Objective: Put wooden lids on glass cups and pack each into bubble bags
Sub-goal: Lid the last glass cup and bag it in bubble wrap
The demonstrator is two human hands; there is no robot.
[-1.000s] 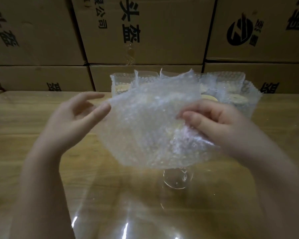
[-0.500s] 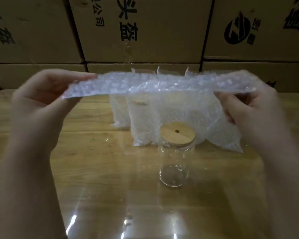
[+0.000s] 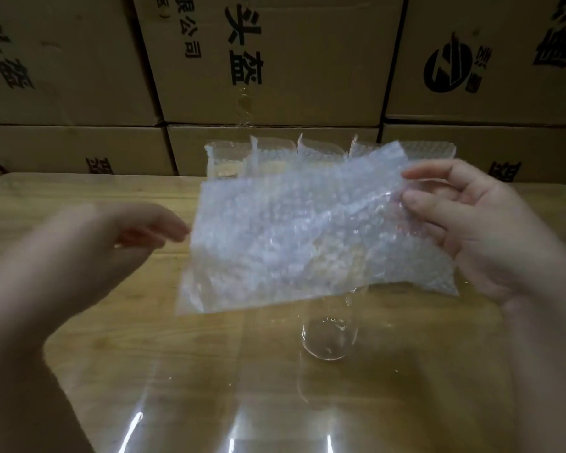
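My right hand (image 3: 471,230) pinches the right edge of a flat clear bubble bag (image 3: 291,237) and holds it up over the table. My left hand (image 3: 111,243) is blurred, off the bag to its left, fingers loosely bent and holding nothing. A clear glass cup (image 3: 329,335) stands on the table below the bag; only its lower part shows, and its wooden lid is hidden behind the bag. Several packed bubble bags (image 3: 275,155) stand in a row at the back.
The wooden table (image 3: 111,371) has a glossy transparent cover with light glare near the front. Stacked cardboard boxes (image 3: 275,60) with black printing form a wall right behind the table.
The bag was stretched level between both hands; now my left hand has let go and moved down left, and the bag hangs tilted from my right hand, covering the cup's lid.
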